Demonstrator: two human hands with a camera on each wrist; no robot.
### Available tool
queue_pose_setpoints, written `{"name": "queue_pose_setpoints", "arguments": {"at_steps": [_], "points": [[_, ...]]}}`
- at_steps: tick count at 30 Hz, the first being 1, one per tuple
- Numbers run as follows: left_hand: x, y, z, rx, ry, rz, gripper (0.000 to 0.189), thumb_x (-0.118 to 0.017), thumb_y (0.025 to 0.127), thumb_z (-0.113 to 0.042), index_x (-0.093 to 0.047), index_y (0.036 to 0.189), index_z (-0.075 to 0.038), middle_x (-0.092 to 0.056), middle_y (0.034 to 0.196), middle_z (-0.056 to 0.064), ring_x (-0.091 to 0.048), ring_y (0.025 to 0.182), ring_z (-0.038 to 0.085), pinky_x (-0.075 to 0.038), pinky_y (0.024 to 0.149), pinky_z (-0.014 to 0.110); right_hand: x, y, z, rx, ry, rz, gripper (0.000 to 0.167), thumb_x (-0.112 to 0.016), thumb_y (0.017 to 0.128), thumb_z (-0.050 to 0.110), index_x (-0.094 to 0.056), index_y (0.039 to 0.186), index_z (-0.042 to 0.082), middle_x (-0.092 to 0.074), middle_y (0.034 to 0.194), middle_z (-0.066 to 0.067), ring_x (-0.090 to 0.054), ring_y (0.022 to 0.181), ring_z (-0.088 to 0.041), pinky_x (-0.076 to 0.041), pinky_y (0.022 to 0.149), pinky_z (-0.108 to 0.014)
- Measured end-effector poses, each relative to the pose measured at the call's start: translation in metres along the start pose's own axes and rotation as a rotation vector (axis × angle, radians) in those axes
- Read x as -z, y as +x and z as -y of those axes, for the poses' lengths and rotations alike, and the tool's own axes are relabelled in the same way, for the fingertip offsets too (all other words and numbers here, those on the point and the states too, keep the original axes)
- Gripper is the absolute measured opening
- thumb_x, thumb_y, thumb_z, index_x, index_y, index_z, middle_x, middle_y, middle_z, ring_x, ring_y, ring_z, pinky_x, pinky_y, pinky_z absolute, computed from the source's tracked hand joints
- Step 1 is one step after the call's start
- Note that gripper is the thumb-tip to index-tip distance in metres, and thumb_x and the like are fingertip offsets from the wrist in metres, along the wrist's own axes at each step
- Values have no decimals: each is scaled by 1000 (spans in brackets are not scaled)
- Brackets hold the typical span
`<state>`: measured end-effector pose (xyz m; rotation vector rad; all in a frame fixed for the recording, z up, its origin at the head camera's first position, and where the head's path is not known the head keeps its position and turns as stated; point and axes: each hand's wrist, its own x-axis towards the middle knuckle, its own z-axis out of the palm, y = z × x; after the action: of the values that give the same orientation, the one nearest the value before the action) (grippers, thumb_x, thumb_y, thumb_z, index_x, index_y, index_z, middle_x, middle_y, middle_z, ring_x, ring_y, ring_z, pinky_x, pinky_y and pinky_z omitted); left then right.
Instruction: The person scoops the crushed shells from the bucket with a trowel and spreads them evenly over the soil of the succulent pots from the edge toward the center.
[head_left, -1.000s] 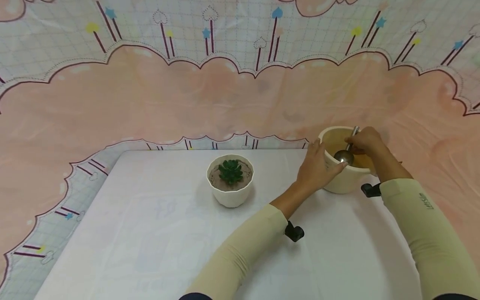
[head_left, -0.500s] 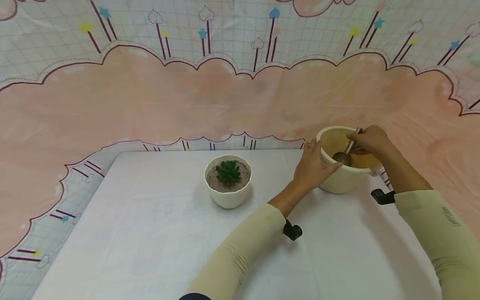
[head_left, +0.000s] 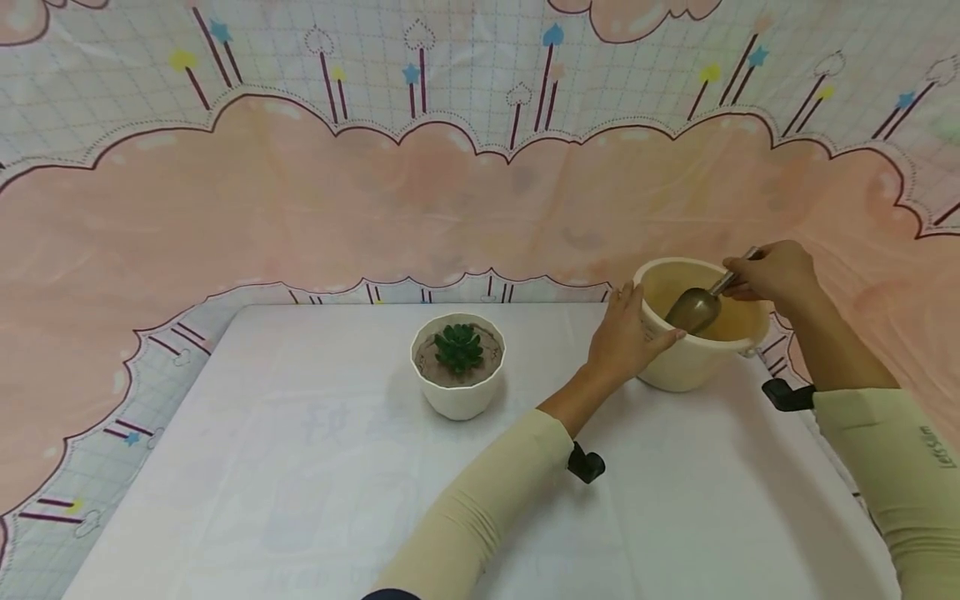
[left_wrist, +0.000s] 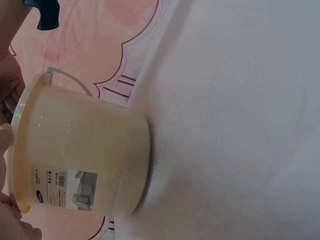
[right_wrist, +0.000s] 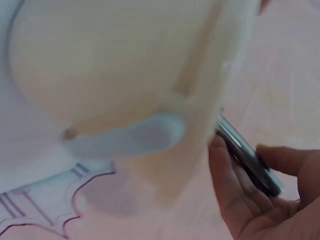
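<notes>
A cream plastic bucket (head_left: 682, 367) stands on the white table at the back right. My left hand (head_left: 624, 337) holds its near left rim, thumb over the edge. Fingers of my right hand (head_left: 776, 273) pinch the handle of a large metal spoon (head_left: 694, 311), whose bowl slants down inside the bucket's mouth. The left wrist view shows the side of the bucket (left_wrist: 100, 130) with a printed label (left_wrist: 65, 190). Up close in the right wrist view, the spoon's shiny handle (right_wrist: 250, 162) lies between thumb and fingers. What lies at the bucket's bottom is hidden.
A white pot (head_left: 457, 402) with a green succulent (head_left: 459, 348) stands left of the bucket. Behind the table (head_left: 337, 467) hangs a pink patterned cloth (head_left: 375, 208). The bucket has a pale carrying handle (left_wrist: 75, 80) on one side.
My right hand has moved right and slightly up with the spoon, which now lies more slanted and shows more of its bowl. The left hand stays on the bucket.
</notes>
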<state>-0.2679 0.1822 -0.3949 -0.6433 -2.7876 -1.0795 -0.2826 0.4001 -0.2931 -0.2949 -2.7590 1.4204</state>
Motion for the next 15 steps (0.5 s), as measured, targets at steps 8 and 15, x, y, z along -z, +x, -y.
{"name": "queue_pose_setpoints", "arguments": {"at_steps": [8, 15], "points": [[-3, -2, 3, -3, -17, -18, 99, -71, 94, -63, -28, 167, -10, -26, 172, 4, -21, 158, 16, -47, 109, 33, -8, 3, -30, 50, -297, -320, 38, -62, 102, 25, -68, 92, -12, -66, 71, -17, -66, 79, -43, -56, 76, -51], [1, -3, 1, -15, 18, -13, 99, -72, 94, -62, -30, 166, -10, -26, 172, 3, -20, 158, 15, -44, 112, 31, -26, 1, -38, 83, -344, -326, 36, -58, 104, 25, -64, 92, -9, -65, 77, -20, -60, 75, -39, -45, 54, -41]]}}
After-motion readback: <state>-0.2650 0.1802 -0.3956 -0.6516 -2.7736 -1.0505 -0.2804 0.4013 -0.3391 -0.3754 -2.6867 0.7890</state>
